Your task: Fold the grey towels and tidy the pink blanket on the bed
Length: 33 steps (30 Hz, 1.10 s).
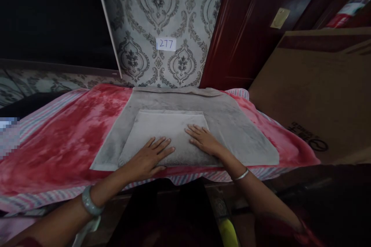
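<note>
A folded light-grey cloth (pixel 171 131), perhaps a towel, lies flat on a larger spread grey cloth (pixel 240 135). My left hand (pixel 152 156) rests palm down on the front left part of the folded cloth, fingers spread. Toward its right side, my right hand (pixel 204 141) also presses flat with the fingers stretched out. Neither hand grips anything. Along its far edge the larger cloth has a narrow raised fold. Beneath both cloths is a red patterned blanket (pixel 78 127) with a striped border.
Patterned wallpaper with a paper label (pixel 166 44) reading 277 rises behind. A dark television screen (pixel 55 19) stands at the back left. On the right are a large cardboard box (pixel 319 96) and a dark red door (pixel 255 19). A bottle (pixel 348 9) shows above the box.
</note>
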Tool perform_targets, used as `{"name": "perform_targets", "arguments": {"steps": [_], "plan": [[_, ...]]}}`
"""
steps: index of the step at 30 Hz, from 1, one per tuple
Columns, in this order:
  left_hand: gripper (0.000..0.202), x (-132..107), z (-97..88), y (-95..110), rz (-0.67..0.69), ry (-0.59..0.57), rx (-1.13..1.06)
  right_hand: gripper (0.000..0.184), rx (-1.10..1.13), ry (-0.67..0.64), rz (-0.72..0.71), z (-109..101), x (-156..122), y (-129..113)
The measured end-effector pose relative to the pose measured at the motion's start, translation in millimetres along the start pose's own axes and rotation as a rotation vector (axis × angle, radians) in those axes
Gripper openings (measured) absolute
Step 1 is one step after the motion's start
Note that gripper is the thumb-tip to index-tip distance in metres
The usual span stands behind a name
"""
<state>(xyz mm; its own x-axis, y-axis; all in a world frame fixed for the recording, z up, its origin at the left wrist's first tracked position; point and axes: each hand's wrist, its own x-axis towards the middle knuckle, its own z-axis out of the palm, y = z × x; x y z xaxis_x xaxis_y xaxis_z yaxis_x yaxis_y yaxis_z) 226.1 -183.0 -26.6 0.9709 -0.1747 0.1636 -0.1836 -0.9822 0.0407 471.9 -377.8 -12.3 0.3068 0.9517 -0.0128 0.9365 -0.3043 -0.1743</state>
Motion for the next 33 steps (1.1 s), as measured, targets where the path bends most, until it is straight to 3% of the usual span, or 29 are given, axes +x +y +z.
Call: {"name": "perform_targets", "arguments": {"steps": [4, 7, 12, 15, 20, 26, 30, 33], "plan": [[0.068, 2.3, -13.2, 2.2, -0.029, -0.043, -0.048, 0.053, -0.036, 0.065, 0.222, -11.7, -0.4, 6.7], [0.064, 13.2, -18.3, 17.3, -0.074, -0.044, -0.055, 0.053, -0.036, 0.133, 0.239, -6.6, -12.3, -7.7], [0.070, 34.6, 5.7, 48.8, -0.087, 0.011, -0.008, 0.054, -0.053, 0.162, 0.207, 16.1, -28.2, -34.2], [0.070, 35.5, 19.7, 52.4, -0.102, 0.063, 0.041, 0.056, -0.082, 0.182, 0.225, 23.8, -29.8, -38.1], [0.073, 17.2, 12.7, 30.0, -0.162, 0.048, 0.096, 0.055, -0.092, 0.189, 0.231, 23.7, -29.0, -37.6], [0.085, -29.5, -1.3, -13.3, -0.333, 0.052, 0.116, 0.055, -0.055, 0.162, 0.243, 20.5, -28.8, -38.5], [0.083, -57.0, -8.3, -38.5, -0.472, 0.031, -0.028, 0.055, 0.014, 0.138, 0.210, 20.8, -27.0, -29.4], [0.082, -62.7, -17.3, -53.9, -0.547, 0.074, -0.220, 0.054, 0.074, 0.190, 0.212, 22.4, -24.2, -10.0]]}}
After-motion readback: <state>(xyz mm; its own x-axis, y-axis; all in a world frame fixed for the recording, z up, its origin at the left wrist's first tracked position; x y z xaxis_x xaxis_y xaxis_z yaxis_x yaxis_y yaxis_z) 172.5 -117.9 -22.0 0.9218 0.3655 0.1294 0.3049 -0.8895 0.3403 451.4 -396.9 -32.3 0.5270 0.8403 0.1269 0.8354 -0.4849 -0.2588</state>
